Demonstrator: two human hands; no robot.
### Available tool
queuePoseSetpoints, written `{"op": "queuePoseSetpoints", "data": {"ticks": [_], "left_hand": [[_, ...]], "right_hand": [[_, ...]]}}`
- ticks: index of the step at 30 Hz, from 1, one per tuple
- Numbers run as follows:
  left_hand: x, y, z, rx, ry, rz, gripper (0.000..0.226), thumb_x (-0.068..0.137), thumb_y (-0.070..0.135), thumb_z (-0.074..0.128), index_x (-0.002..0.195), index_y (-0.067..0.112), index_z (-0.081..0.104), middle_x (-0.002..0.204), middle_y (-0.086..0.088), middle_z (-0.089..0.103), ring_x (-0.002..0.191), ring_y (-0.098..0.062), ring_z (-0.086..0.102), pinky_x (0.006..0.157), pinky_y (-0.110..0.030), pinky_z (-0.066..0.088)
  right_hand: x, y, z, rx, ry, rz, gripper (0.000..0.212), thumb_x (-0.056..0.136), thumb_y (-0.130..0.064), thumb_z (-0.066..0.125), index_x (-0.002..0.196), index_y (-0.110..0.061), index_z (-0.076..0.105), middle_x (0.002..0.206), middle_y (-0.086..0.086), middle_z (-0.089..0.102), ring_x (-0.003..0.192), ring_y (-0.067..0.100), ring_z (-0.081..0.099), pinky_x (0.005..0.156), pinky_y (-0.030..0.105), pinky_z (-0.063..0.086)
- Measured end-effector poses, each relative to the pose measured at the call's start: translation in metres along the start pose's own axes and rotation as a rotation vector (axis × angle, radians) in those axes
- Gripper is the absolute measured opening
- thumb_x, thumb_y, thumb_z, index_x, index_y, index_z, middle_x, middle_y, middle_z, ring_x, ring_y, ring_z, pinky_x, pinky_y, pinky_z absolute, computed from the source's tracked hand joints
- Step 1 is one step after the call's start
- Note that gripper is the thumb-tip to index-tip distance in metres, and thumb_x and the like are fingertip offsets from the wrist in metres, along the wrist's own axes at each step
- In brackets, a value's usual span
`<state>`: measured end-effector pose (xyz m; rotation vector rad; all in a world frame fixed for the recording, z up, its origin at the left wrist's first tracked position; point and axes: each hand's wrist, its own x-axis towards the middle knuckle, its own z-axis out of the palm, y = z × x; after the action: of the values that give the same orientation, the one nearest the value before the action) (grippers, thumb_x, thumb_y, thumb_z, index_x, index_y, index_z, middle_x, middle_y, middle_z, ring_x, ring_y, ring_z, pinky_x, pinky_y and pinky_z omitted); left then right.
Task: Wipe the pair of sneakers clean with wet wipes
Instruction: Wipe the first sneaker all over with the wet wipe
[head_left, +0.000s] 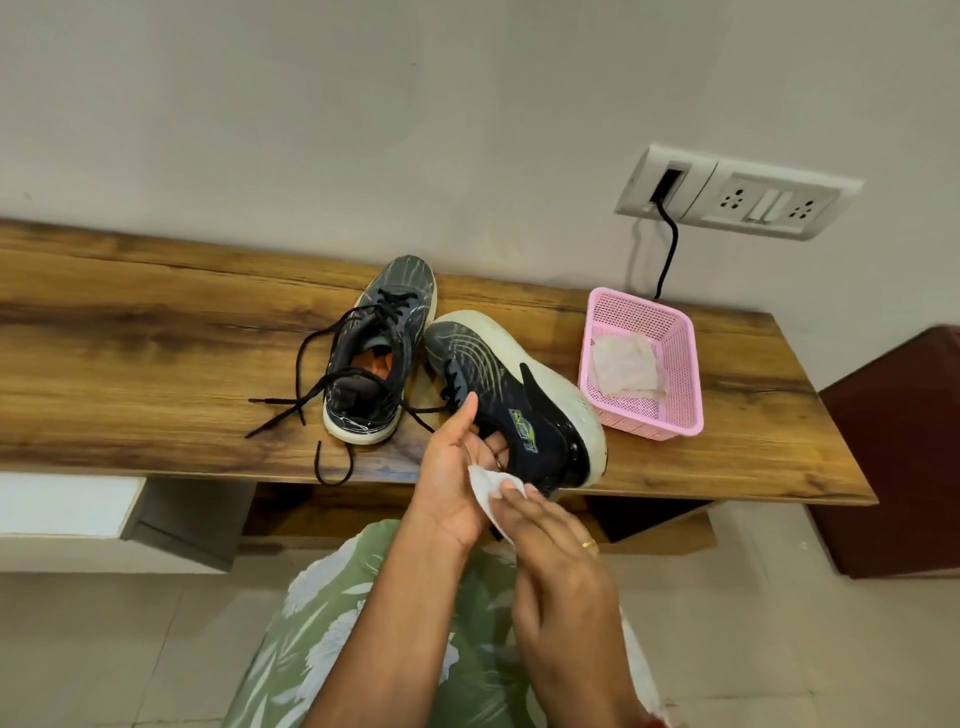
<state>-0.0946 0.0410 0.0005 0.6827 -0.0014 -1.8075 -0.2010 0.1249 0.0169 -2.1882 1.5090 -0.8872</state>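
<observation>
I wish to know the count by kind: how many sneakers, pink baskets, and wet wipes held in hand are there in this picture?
Sneakers: 2
Pink basket: 1
Wet wipe in hand: 1
Total: 4

bare bench (130, 353) left, laces (298, 366) sprawled (one overhanging), pink basket (647, 429) right
</observation>
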Motion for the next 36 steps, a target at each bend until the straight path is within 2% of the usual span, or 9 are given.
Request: {"op": "queuePoseSetpoints", "data": {"ticks": [4,7,11,17,21,25,27,31,36], "left_hand": [[0.0,0.005,-0.003,0.031,0.051,-0.006,0.041,0.092,0.034,0.049,0.122,0.008,0.059,0.103,-0.016,0.071,0.089,-0.025,0.069,0.083,-0.041,0.056],[0.0,0.004,-0.003,0.059,0.054,-0.05,0.037,0.096,0.029,0.044,0.122,0.006,0.058,0.1,-0.018,0.071,0.085,-0.022,0.07,0.083,-0.035,0.056],[0.0,0.002,0.0,0.103,0.09,-0.134,0.026,0.099,0.015,0.038,0.087,0.003,0.057,0.054,-0.009,0.063,0.041,-0.012,0.06,0.042,-0.019,0.05],[0.005,0.002,-0.01,0.113,0.18,-0.18,0.022,0.096,0.011,0.044,0.092,-0.005,0.058,0.073,-0.019,0.066,0.06,-0.023,0.066,0.049,-0.026,0.056],[0.004,0.004,-0.01,0.104,0.16,-0.174,0.024,0.096,0.011,0.044,0.104,-0.007,0.057,0.091,-0.023,0.064,0.078,-0.03,0.064,0.077,-0.037,0.055],[0.005,0.004,-0.015,0.153,0.156,-0.119,0.021,0.097,0.008,0.042,0.102,0.0,0.06,0.081,-0.014,0.072,0.066,-0.017,0.071,0.066,-0.027,0.059],[0.005,0.004,-0.015,0.163,0.166,-0.13,0.02,0.096,0.007,0.042,0.1,0.001,0.061,0.077,-0.012,0.073,0.062,-0.016,0.07,0.057,-0.025,0.058],[0.004,0.003,-0.018,0.175,0.171,-0.159,0.019,0.092,0.01,0.045,0.097,0.003,0.062,0.073,-0.009,0.069,0.059,-0.015,0.065,0.057,-0.022,0.055],[0.008,0.007,-0.022,0.164,0.201,-0.168,0.027,0.092,0.015,0.043,0.095,-0.005,0.06,0.073,-0.015,0.067,0.063,-0.019,0.065,0.072,-0.024,0.052]], "right_hand": [[0.027,-0.008,-0.03,0.548,0.185,0.284,0.047,0.084,0.007,0.047,0.105,-0.028,0.07,0.095,-0.012,0.07,0.074,-0.003,0.062,0.061,0.011,0.047],[0.058,0.002,-0.043,0.42,0.25,0.219,0.042,0.083,0.0,0.045,0.108,-0.024,0.068,0.106,-0.012,0.068,0.101,0.001,0.061,0.085,0.018,0.049],[0.075,0.018,-0.026,-0.003,-0.085,0.115,0.05,0.083,0.011,0.046,0.12,-0.017,0.063,0.126,0.001,0.059,0.126,0.014,0.046,0.109,0.024,0.027],[0.038,0.027,-0.001,-0.208,-0.189,0.009,0.049,0.071,0.003,0.048,0.115,-0.011,0.066,0.118,0.005,0.065,0.114,0.019,0.058,0.1,0.034,0.036],[0.03,0.025,-0.007,-0.036,-0.182,-0.033,0.052,0.074,0.01,0.049,0.116,-0.016,0.065,0.119,-0.007,0.061,0.118,0.005,0.05,0.104,0.014,0.031],[0.062,0.036,-0.023,0.242,0.117,0.271,0.055,0.084,0.014,0.046,0.116,-0.029,0.057,0.116,-0.008,0.06,0.101,-0.006,0.055,0.092,0.005,0.039],[0.075,0.039,-0.023,0.179,0.111,0.272,0.052,0.084,0.013,0.046,0.117,-0.025,0.059,0.116,-0.007,0.06,0.103,-0.007,0.051,0.091,0.001,0.035],[0.057,0.036,0.005,-0.068,-0.173,0.128,0.05,0.086,0.008,0.043,0.128,-0.015,0.056,0.134,-0.001,0.053,0.124,0.008,0.046,0.109,0.019,0.024],[0.031,0.038,0.021,-0.305,-0.207,-0.192,0.055,0.073,-0.008,0.035,0.122,-0.007,0.06,0.125,0.008,0.061,0.117,0.02,0.056,0.105,0.03,0.032]]}}
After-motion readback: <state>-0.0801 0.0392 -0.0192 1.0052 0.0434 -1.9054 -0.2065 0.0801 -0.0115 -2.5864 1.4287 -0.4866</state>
